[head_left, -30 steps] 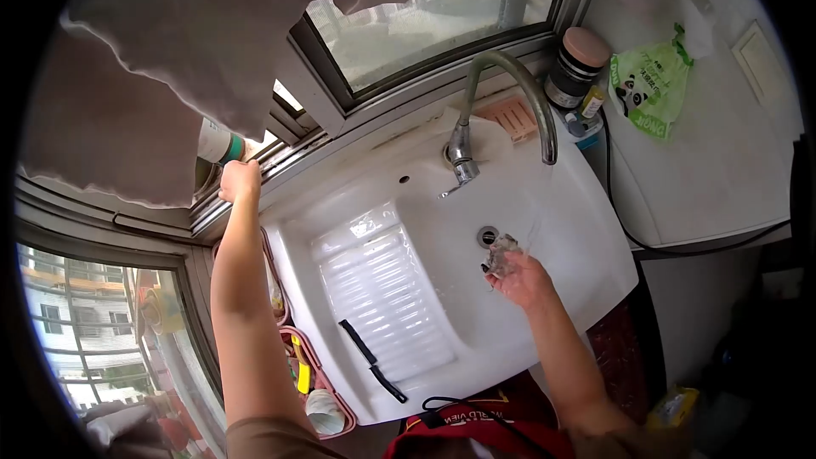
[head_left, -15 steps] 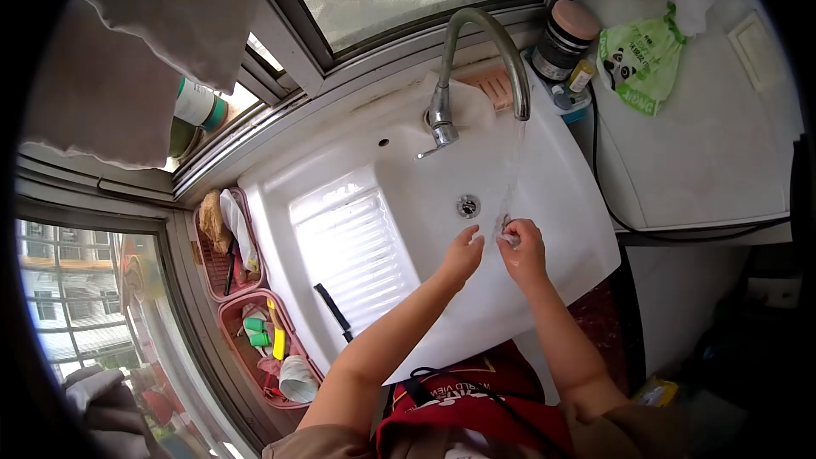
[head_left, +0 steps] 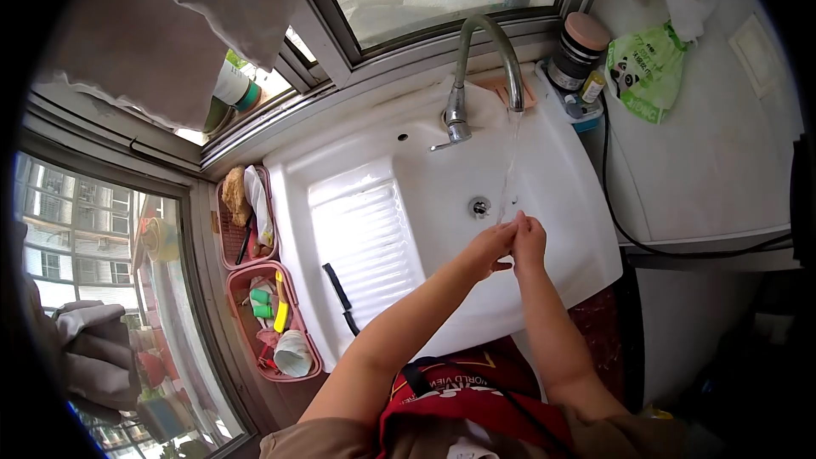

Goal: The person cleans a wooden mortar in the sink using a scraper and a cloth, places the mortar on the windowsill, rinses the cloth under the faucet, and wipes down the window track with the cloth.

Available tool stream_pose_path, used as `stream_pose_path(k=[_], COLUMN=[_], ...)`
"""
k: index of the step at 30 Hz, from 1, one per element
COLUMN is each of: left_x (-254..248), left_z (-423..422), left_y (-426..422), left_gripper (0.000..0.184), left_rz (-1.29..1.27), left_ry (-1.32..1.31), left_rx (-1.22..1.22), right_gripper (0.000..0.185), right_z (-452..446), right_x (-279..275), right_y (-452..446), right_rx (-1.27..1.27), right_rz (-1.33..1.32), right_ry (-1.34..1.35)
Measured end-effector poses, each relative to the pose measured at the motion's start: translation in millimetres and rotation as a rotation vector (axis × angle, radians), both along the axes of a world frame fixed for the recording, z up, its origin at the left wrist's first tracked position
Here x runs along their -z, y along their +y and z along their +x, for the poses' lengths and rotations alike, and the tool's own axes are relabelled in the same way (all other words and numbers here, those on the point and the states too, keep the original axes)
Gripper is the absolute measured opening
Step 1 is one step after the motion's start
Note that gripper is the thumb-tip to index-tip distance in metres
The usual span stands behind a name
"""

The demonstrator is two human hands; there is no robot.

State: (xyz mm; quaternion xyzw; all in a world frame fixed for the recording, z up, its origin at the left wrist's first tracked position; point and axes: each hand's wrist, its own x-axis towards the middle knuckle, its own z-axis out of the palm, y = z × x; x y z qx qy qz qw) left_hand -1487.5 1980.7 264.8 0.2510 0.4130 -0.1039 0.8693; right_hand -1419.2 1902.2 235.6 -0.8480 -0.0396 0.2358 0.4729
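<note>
My left hand (head_left: 493,246) and my right hand (head_left: 529,242) touch each other over the white sink (head_left: 561,229), just below and right of the drain (head_left: 479,207). Their fingers are pressed together, and anything between them is hidden. A thin stream of water (head_left: 511,157) runs from the curved metal faucet (head_left: 491,21) down to the hands. On the ribbed part of the basin, to the left, lies a black narrow-handled tool (head_left: 338,289).
Two pink baskets (head_left: 242,323) with sponges and cloths stand left of the sink. A dark jar (head_left: 576,59), a small yellow bottle (head_left: 592,87) and a green bag (head_left: 648,72) are at the back right. A black cable (head_left: 605,161) runs along the right.
My left hand has come from the window sill to my right hand. The clear crumpled thing seen earlier in my right hand no longer shows. Water now falls onto the hands.
</note>
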Motion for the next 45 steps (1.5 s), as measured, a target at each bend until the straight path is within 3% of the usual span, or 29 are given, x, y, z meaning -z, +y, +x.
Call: stream_pose_path(k=[3,4,6,9,10,12,16,21,24,26,28,29,30,31,32,34,35,36,37,41,45], left_x=[20.5,21.7,22.6,16.2,10.8,-0.2,-6.5,-37.6,-72.2,-88.8,-90.0,-76.9,-96.7,-91.0,-100.5,-94.6,-104.4,-100.7,-95.9,-80.0,-58.3], left_z=[-9.0,-12.4,-19.0,-19.7,-16.4,-5.0,-8.0,-60.6,-101.7,-127.2,-167.2,-184.3,-196.3,-218.3,-229.5,-261.0,-270.6,-280.8,-290.4,-289.2,-225.7], left_y=[11.0,16.3,26.3,27.6,23.4,15.1,25.7,88.5,156.7,211.4,287.6,320.7,337.5,367.6,383.5,422.7,432.0,439.6,446.4,454.1,418.0], left_gripper=[0.029,0.027,0.028,0.028,0.028,0.029,0.032,0.039,0.041,0.042,0.041,0.037,0.032,0.028,0.034,0.04,0.045,0.046,0.043,0.031,0.02], left_rz=[0.42,0.583,0.768,0.935,0.941,0.529,0.382,0.546,0.615,0.821,1.371,1.736,1.973,2.31,2.057,1.945,1.872,2.014,1.994,1.983,2.241], left_ry=[-0.023,-0.053,0.033,0.158,0.169,0.083,-0.088,-0.041,-0.088,-0.063,0.068,0.311,0.498,0.611,0.477,0.914,1.189,1.433,1.511,1.35,0.742], left_rx=[0.228,0.192,0.225,0.241,0.227,-0.158,-0.051,-0.09,-0.255,-0.436,-0.27,-0.371,-0.381,-0.27,-0.389,-0.332,-0.034,0.253,0.329,0.119,-0.144], right_gripper=[0.026,0.026,0.027,0.029,0.029,0.03,0.026,0.023,0.022,0.023,0.023,0.023,0.023,0.023,0.021,0.019,0.02,0.02,0.02,0.02,0.021], right_z=[12.4,12.7,12.5,13.6,12.2,15.7,24.6,20.1,16.9,16.1,17.7,20.0,21.7,23.1,24.4,25.2,25.0,25.5,24.3,19.5,8.0], right_x=[-1.8,-7.0,-12.5,-20.7,-23.0,-17.6,-3.5,17.8,29.6,29.5,33.8,38.3,42.1,44.5,45.8,48.0,48.2,47.7,46.0,45.3,56.2], right_y=[-7.2,-9.7,-7.3,-5.3,-4.6,-9.2,-29.3,-37.6,-34.7,-30.0,-26.8,-26.7,-26.0,-25.6,-25.6,-22.7,-21.4,-19.7,-17.7,-12.8,-0.4], right_rx=[0.015,0.01,-0.061,-0.122,-0.123,-0.058,0.07,0.06,0.053,0.054,0.062,0.091,0.121,0.122,0.111,0.106,0.118,0.131,0.136,0.058,-0.059], right_rz=[0.378,0.378,0.634,0.606,0.563,0.444,0.388,0.344,0.357,0.339,0.32,0.286,0.253,0.254,0.219,0.189,0.145,0.097,0.092,0.058,0.052], right_ry=[0.486,0.487,0.626,0.612,0.596,0.535,0.561,0.676,0.697,0.697,0.692,0.696,0.698,0.695,0.693,0.682,0.684,0.684,0.676,0.667,0.623])
